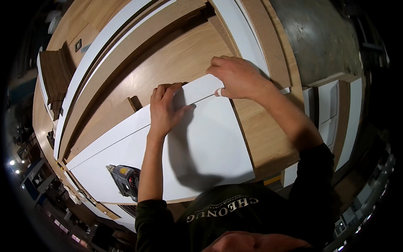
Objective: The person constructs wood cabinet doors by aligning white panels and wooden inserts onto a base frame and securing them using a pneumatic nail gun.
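A large white panel lies in front of me, a narrow white strip running along its far edge behind a thin dark seam. My left hand grips the strip near its middle, fingers curled over the far edge and thumb on the panel side. Farther right, my right hand clasps the strip near its right end; a white band wraps the thumb. Fingertips of both hands are partly hidden beyond the edge. On the panel, beside my left forearm, rests a black and grey nail gun.
A curved board frame with white faces arches around the far and left sides of the wooden table. Stacked curved brown pieces stand at far left. White-faced boards stand at right. A small wood block sits beyond the panel.
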The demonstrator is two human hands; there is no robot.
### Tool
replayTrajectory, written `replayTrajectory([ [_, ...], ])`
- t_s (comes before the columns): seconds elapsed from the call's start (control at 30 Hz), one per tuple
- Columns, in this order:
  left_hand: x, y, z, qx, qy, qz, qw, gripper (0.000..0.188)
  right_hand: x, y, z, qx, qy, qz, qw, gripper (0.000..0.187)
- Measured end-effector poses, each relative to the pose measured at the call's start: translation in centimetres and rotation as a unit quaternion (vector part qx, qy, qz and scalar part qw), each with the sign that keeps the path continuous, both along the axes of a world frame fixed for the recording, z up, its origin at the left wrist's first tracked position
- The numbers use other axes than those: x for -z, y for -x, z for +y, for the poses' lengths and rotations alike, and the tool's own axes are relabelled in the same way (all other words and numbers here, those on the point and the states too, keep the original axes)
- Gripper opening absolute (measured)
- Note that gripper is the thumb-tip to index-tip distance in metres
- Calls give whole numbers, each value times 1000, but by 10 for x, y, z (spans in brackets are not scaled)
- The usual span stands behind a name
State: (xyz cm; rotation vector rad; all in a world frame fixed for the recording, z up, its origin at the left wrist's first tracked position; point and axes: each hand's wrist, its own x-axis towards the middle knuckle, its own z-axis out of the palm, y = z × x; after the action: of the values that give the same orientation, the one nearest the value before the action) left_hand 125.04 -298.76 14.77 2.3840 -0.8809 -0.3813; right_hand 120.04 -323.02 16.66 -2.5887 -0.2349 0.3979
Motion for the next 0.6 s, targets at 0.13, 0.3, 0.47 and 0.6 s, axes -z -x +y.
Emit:
replayTrajectory([
  [0.13,3,-1,3,3,-4,-4,1000,65,-3,-6,-1,-26,13,17,999,44],
  [0.3,0,2,2,4,0,-36,999,65,4,0,-10,-31,-45,-46,997,39],
  [0.47,10,5,-1,-31,14,-46,998,64,2,-5,-10,-43,-41,-21,998,50],
  [0.6,6,4,-4,-42,5,-44,998,57,4,-5,-9,-52,-57,-35,996,49],
])
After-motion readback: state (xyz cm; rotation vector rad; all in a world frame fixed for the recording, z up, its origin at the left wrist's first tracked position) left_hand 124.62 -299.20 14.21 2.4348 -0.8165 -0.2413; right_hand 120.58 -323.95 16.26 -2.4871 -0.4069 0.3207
